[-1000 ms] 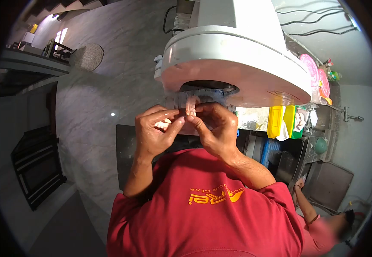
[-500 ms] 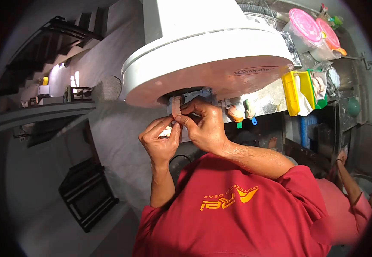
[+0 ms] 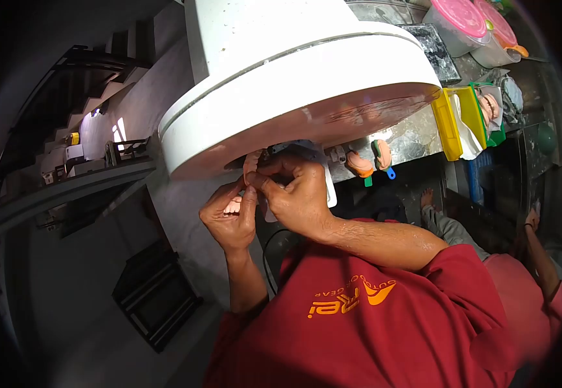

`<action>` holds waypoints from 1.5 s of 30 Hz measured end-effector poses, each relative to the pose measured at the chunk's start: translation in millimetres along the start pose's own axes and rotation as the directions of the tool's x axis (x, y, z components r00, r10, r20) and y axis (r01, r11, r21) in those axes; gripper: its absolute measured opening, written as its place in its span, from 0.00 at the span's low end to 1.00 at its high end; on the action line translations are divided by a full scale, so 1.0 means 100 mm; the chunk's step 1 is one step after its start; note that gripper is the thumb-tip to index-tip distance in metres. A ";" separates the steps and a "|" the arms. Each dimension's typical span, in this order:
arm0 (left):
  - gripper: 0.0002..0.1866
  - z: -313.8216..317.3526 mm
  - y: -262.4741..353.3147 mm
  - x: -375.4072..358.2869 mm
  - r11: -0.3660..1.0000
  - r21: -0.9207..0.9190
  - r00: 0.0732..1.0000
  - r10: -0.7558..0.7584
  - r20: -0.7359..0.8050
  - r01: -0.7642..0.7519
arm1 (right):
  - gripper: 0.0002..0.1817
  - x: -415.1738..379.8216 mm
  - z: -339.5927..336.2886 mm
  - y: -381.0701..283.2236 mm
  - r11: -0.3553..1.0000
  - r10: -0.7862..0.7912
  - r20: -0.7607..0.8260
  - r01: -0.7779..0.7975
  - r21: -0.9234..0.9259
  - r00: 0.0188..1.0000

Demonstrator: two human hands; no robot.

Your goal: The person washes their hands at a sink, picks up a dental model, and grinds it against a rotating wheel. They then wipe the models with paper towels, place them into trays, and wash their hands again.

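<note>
A pale pink dental cast (image 3: 252, 162) is pinched upright between the fingertips of both hands, close under the opening in the round white machine (image 3: 281, 87). My left hand (image 3: 228, 225) is closed, thumb and fingers at the cast's lower end. Another pink part with tooth-like ridges (image 3: 232, 205) shows inside that hand, between thumb and fingers. My right hand (image 3: 301, 197) comes in from the right, its thumb and curled fingers closed on the cast's side. Its knuckles hide part of the machine's opening.
Two pink casts in impression trays, one green-handled (image 3: 360, 165) and one blue-handled (image 3: 383, 157), lie on the metal bench (image 3: 416, 137). Beyond are a yellow bin (image 3: 450, 129), a green bin (image 3: 497, 137) with casts, and pink-lidded tubs (image 3: 460, 18). Another person's arm (image 3: 542, 255) is at right.
The view has shifted and tilted. Both hands appear slightly further left and lower, still gripping the cast, which now leans a little and partly shows its toothed edge.
</note>
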State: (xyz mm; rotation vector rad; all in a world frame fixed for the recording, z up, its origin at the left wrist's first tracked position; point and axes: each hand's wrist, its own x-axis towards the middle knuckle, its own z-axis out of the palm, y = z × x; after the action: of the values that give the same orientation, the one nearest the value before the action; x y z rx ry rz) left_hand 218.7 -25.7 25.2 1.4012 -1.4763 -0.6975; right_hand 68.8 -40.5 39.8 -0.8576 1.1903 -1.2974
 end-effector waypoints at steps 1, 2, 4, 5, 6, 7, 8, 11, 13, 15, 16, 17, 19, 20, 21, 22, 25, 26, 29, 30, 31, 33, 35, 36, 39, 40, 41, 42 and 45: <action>0.10 0.01 0.04 0.02 1.000 -0.002 1.000 -0.004 0.000 0.004 | 0.05 0.01 0.00 0.00 1.000 0.003 0.000 -0.003 -0.010 1.000; 0.10 0.01 0.08 0.03 1.000 -0.004 1.000 -0.009 0.000 0.009 | 0.05 0.01 -0.01 0.00 1.000 0.006 0.000 -0.006 -0.019 1.000; 0.10 0.01 0.13 0.07 1.000 0.031 1.000 -0.003 0.017 0.002 | 0.06 0.02 -0.01 -0.01 0.999 -0.003 -0.002 0.003 -0.037 1.000; 0.09 0.00 0.15 0.08 0.999 0.048 1.000 0.000 0.024 -0.001 | 0.06 0.03 0.00 -0.02 0.999 -0.015 -0.005 0.015 -0.046 1.000; 0.09 0.00 0.17 0.10 0.999 0.046 0.999 -0.002 0.033 0.001 | 0.06 0.04 -0.01 -0.02 0.998 -0.028 -0.006 0.027 -0.057 1.000; 0.09 0.00 0.18 0.12 0.999 0.043 0.999 -0.005 0.040 0.003 | 0.06 0.05 -0.01 -0.02 1.000 0.009 0.017 -0.008 -0.029 1.000; 0.08 0.00 0.19 0.11 0.999 0.040 0.999 -0.009 0.047 0.007 | 0.06 0.06 -0.02 -0.01 0.999 0.046 0.042 -0.046 -0.003 0.998; 0.08 -0.11 0.14 0.06 0.970 -0.104 0.971 -0.207 0.124 0.220 | 0.08 -0.01 -0.22 -0.09 0.987 -0.024 0.104 0.040 -0.158 0.994; 0.09 -0.15 0.11 0.05 0.933 -0.232 0.951 -0.231 0.205 0.277 | 0.10 -0.01 -0.41 -0.18 0.901 -0.164 0.160 0.214 -0.378 0.973; 0.09 -0.20 0.07 0.02 0.893 -0.317 0.930 -0.229 0.289 0.319 | 0.12 -0.02 -0.56 -0.25 0.691 -0.314 0.247 0.399 -0.603 0.917; 0.09 -0.23 0.05 0.02 0.880 -0.338 0.917 -0.218 0.335 0.333 | 0.17 -0.05 -0.60 -0.27 0.697 -0.193 0.297 0.344 -0.629 0.935; 0.10 -0.24 0.03 0.01 0.867 -0.359 0.902 -0.201 0.382 0.345 | 0.17 -0.05 -0.62 -0.24 0.760 -0.162 0.319 0.325 -0.563 0.934; 0.09 -0.17 0.02 0.01 0.852 -0.411 0.915 -0.170 0.366 0.323 | 0.18 -0.01 -0.65 -0.08 0.862 -0.111 0.371 0.275 -0.426 0.922; 0.08 -0.14 0.01 0.01 0.857 -0.422 0.925 -0.150 0.348 0.298 | 0.17 -0.03 -0.63 -0.03 0.900 -0.102 0.325 0.226 -0.372 0.940; 0.08 -0.10 0.01 0.01 0.860 -0.433 0.936 -0.130 0.328 0.271 | 0.16 -0.03 -0.62 -0.08 0.908 -0.055 0.308 0.176 -0.381 0.950; 0.08 -0.07 0.02 0.00 0.868 -0.420 0.945 -0.146 0.292 0.264 | 0.15 -0.04 -0.61 -0.17 0.911 -0.006 0.292 0.125 -0.392 0.957; 0.09 -0.01 0.07 -0.04 0.937 -0.243 0.963 -0.218 0.157 0.252 | 0.12 -0.04 -0.62 -0.11 0.868 -0.113 0.266 0.225 -0.443 0.957; 0.10 0.05 0.07 -0.05 0.992 -0.074 0.995 -0.102 0.016 0.103 | 0.12 -0.03 -0.63 -0.11 0.799 -0.214 0.280 0.333 -0.501 0.936; 0.10 0.06 0.27 -0.10 0.995 -0.001 0.995 -0.095 0.007 0.095 | 0.11 0.00 -0.64 -0.05 0.626 -0.386 0.305 0.491 -0.606 0.870; 0.11 0.08 0.31 -0.11 0.998 0.019 0.998 -0.054 0.031 0.054 | 0.11 0.00 -0.62 -0.05 0.614 -0.400 0.307 0.501 -0.610 0.863; 0.12 0.13 0.34 -0.10 1.000 -0.004 0.999 -0.021 0.033 0.021 | 0.10 0.01 -0.60 -0.03 0.602 -0.414 0.308 0.511 -0.613 0.857; 0.13 0.19 0.40 -0.02 1.000 0.014 0.998 0.027 0.060 -0.028 | 0.09 0.04 -0.58 0.03 0.577 -0.430 0.295 0.511 -0.637 0.853; 0.14 0.26 0.36 0.00 1.000 0.012 0.998 0.001 0.058 -0.001 | 0.08 0.08 -0.55 0.09 0.588 -0.432 0.284 0.506 -0.631 0.856; 0.14 0.30 0.34 0.00 1.000 0.010 0.998 -0.016 0.056 0.015 | 0.08 0.08 -0.55 0.11 0.594 -0.430 0.274 0.498 -0.632 0.860; 0.12 0.35 0.31 0.04 1.000 0.013 1.000 -0.015 0.009 0.015 | 0.08 0.06 -0.52 0.12 0.611 -0.418 0.255 0.477 -0.632 0.872; 0.11 0.37 0.33 0.05 0.999 -0.004 0.999 -0.036 -0.005 0.036 | 0.09 0.05 -0.50 0.10 0.613 -0.414 0.253 0.473 -0.632 0.875; 0.10 0.38 0.35 0.07 0.998 -0.021 0.998 -0.056 -0.017 0.055 | 0.09 0.04 -0.48 0.07 0.617 -0.411 0.249 0.469 -0.633 0.877; 0.09 0.38 0.36 0.08 0.997 -0.037 0.997 -0.074 -0.027 0.073 | 0.09 0.05 -0.46 0.05 0.591 -0.434 0.264 0.493 -0.639 0.861; 0.06 0.40 0.35 0.11 0.994 -0.054 0.996 -0.092 -0.004 0.092 | 0.11 0.08 -0.43 -0.04 0.522 -0.484 0.297 0.544 -0.657 0.823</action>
State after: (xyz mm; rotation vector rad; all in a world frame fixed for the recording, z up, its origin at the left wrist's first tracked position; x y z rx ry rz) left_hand 169.0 -37.5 43.8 1.4360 -1.3846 -0.7839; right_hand 25.4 -42.8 32.3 -1.9666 1.4680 -1.2092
